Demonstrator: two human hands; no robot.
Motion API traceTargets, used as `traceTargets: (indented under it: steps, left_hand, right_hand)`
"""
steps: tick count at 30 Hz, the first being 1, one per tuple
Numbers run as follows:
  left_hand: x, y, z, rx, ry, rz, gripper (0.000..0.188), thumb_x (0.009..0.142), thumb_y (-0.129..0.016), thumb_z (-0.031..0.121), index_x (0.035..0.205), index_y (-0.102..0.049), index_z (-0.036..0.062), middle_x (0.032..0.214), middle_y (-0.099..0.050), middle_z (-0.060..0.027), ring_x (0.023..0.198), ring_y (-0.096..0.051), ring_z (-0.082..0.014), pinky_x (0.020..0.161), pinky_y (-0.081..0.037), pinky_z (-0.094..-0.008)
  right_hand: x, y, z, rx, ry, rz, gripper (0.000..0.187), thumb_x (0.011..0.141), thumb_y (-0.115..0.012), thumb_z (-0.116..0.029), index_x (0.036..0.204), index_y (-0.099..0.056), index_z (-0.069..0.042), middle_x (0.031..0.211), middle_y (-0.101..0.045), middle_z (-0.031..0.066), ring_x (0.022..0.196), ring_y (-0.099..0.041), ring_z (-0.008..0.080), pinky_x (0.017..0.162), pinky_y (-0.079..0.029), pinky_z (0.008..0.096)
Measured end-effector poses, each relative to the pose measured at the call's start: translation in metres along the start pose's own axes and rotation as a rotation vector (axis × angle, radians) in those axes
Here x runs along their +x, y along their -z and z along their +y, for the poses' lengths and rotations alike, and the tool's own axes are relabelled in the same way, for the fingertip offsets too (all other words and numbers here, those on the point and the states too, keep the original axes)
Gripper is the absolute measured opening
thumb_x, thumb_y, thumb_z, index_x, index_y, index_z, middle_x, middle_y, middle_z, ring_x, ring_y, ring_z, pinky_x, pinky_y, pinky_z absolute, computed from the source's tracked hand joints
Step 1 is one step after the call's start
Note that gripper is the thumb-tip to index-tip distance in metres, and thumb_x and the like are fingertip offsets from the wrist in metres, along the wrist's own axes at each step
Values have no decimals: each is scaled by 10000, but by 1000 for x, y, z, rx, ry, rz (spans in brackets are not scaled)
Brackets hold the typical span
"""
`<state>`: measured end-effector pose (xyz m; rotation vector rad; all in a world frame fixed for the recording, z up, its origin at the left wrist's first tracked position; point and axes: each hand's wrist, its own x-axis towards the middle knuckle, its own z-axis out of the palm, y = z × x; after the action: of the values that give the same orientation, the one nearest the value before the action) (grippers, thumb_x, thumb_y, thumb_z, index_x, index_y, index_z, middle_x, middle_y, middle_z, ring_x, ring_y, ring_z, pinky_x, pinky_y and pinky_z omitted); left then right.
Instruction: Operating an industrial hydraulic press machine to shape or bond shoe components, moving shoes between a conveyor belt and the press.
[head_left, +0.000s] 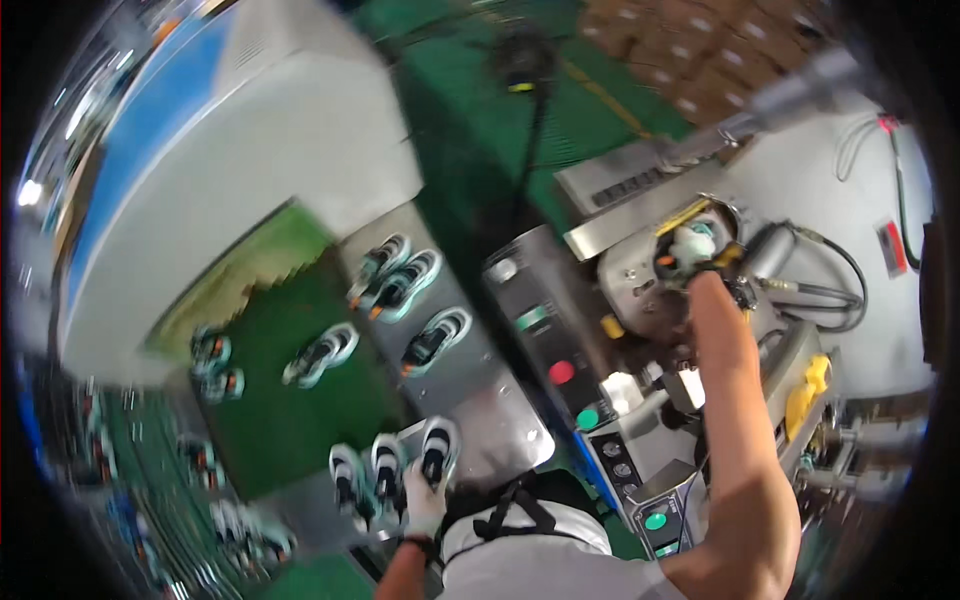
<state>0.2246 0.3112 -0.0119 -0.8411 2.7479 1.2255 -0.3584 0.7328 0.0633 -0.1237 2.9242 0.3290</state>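
Observation:
My left hand (425, 503), in a white glove, grips a black-and-white sneaker (438, 452) by its near end at the front edge of the metal table. Two similar sneakers (387, 462) stand just left of it. My right arm stretches far to the right, into a machine. There my right hand (692, 246), gloved in white, is inside a rounded metal holder (630, 275) with a yellow edge. Something pale teal shows by its fingers, too blurred to name. Its finger pose is unclear.
More sneakers (437, 340) stand on the metal table, and one sneaker (325, 355) lies on a green conveyor belt (265, 430) leading into a large white-and-blue machine (290, 130). Between the stations is a control panel (545, 345) with coloured buttons. A black hose (850, 275) loops at right.

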Motion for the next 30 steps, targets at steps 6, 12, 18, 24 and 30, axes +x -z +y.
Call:
traceTargets:
  steps: [6,12,18,24,30]
  left_hand:
    - [-39,53,2,-45,-85,214,522,882,-655,21,1365,-460,-18,1291,-540,-238,1216,-522,-406,1046,-419,-437]
    - [-40,64,-74,-92,24,294,723,811,-746,103,1427,-388,-20,1345,-501,-248,1259,-488,-413,1097,-379,-447]
    - [-6,39,-133,-180,-33,115,733,759,-774,104,1375,-390,-5,1373,-464,-244,1329,-459,-371,1127,-357,-368]
    - [-3,75,-145,-444,125,-37,674,800,-748,152,1364,-406,16,1188,-613,-223,1102,-631,-348,954,-495,-389]
    - [33,111,-132,-411,128,-82,608,792,-753,171,1309,-472,17,1145,-639,-177,1038,-652,-300,929,-509,-383]
  right_hand:
    - [-31,50,-7,1132,-108,-4,270,931,-622,-211,1061,-593,25,979,-652,114,900,-621,246,824,-518,381]
    - [-300,39,-202,857,156,500,791,940,-638,-302,1508,-250,89,1548,-314,276,1423,-343,359,1169,-291,417]
    - [-365,-58,-259,-124,50,-88,1037,850,-669,-511,1510,-189,129,1585,-180,334,1484,-147,479,1196,-111,581]
    - [-489,-121,-400,1014,143,-240,991,771,-816,-279,1495,-247,86,1429,-421,301,1348,-418,383,1123,-339,473]
    - [-493,-129,-492,1018,-284,-3,726,739,-779,-101,1363,-440,51,1190,-551,188,1095,-579,283,984,-468,387]
